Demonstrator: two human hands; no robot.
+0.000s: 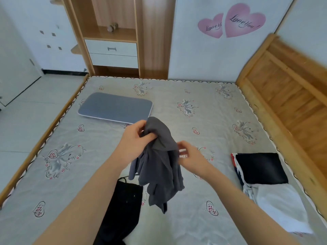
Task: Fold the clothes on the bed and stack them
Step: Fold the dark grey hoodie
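The left hand (135,138) grips the top of a grey garment (159,167), fingers curled into the cloth, and holds it bunched above the middle of the bed (203,218). The right hand (190,157) is at its 3 o'clock edge; its fingertips are blurred and partly behind the cloth, so I cannot tell if they pinch it. A black garment (122,209) lies at 6 o'clock, cut off by the frame. At 4 o'clock lie a folded dark garment (261,167) and a white one (281,206).

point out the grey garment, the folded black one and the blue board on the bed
grey garment (159,163), head view, middle of the hanging cloth
folded black garment (260,167), head view, centre of its top face
blue board (115,107), head view, centre of its flat top
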